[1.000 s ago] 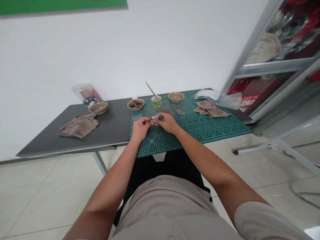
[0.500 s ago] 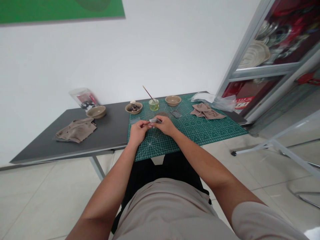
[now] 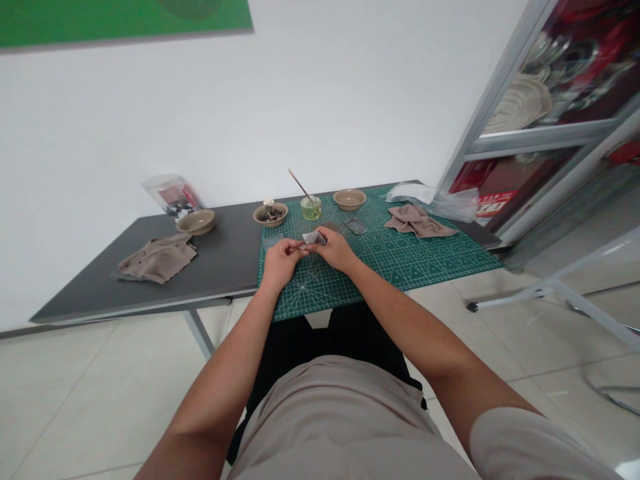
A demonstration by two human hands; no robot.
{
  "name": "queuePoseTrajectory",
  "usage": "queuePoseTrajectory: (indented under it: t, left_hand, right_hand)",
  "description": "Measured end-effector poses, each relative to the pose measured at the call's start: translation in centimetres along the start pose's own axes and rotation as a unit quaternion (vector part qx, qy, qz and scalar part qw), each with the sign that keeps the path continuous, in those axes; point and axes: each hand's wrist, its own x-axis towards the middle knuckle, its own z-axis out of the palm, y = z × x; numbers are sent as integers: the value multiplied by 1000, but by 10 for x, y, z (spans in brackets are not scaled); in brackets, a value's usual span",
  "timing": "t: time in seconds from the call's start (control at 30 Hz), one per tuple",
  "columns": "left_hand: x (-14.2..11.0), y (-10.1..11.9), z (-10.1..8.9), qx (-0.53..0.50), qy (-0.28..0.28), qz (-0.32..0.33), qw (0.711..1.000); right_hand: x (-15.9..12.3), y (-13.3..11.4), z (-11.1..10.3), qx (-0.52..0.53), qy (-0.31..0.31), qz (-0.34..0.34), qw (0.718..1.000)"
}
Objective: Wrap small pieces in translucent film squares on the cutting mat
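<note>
Over the green cutting mat (image 3: pixel 350 283), both hands meet with their fingertips close together. My right hand (image 3: pixel 336 249) is closed on a small folded grey-and-white sheet (image 3: pixel 314 238), perhaps paper. My left hand (image 3: pixel 281 261) is in a pinch at the lower end of that sheet; whatever sits between its fingertips is too small to make out. A flat grey-blue piece (image 3: pixel 273 241) lies just beyond my left hand. Past my right hand rests a thin grey piece (image 3: pixel 355 226).
Behind the hands stand a bowl of dark bits (image 3: pixel 271 215), a glass jar with a brush (image 3: pixel 311 209) and a brown bowl (image 3: pixel 349 199). Brown cloths lie right (image 3: pixel 419 221) and left (image 3: pixel 159 258). Another bowl (image 3: pixel 197 222) and a clear container (image 3: pixel 170 195) are at the left.
The folded sheet shows more of its pale face above the fingers, tilted differently. Both hands stay together in nearly the same place; the whole view has shifted slightly.
</note>
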Motion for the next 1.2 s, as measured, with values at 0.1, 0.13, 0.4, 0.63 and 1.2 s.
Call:
queuePoseTrajectory:
  t: [0.1,0.13,0.4,0.63,1.2]
  left_hand:
    - [-1,3,0,1,23,1,1000]
    - [-1,4,0,-3,26,2,1000]
    - [-1,4,-1,-2,14,5,1000]
    - [0,-2,-1,0,3,6,1000]
    - [1,-6,-1,-23,-1,16,1000]
  right_hand:
    - [-1,-1,0,-8,6,-2,1000]
    - [-1,-1,0,-10,1,-7,1000]
    - [0,-2,-2,3,-25,-4,1000]
    - [1,0,-3,40,-49,11,998]
    - [0,2,-3,59,-44,12,997]
